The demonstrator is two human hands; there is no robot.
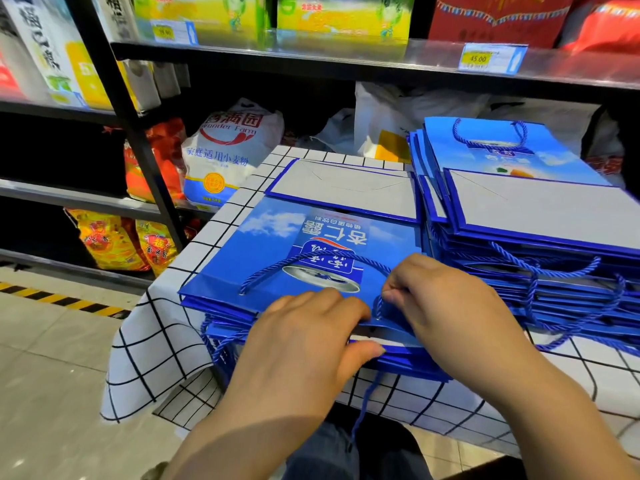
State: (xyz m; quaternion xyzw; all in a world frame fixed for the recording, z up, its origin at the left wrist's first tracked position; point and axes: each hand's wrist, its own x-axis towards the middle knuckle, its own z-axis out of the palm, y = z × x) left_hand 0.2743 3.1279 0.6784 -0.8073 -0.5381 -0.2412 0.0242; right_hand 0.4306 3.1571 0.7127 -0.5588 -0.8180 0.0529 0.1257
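A flat blue paper gift bag [277, 244] with a printed can and a blue rope handle [311, 263] lies on top of a stack of like bags on the table. My left hand [304, 341] grips the near open edge of the top bag, fingers on top and thumb beneath. My right hand [436, 303] pinches the rope handle at the bag's mouth, fingers curled. A second, taller stack of blue bags [540, 216] lies to the right, its ropes hanging forward.
The table carries a white cloth with a black grid [149, 344] that droops over the left edge. Black shelving [131, 109] behind and left holds flour and rice sacks [225, 154] and boxes. Tiled floor with a yellow-black stripe [59, 299] lies left.
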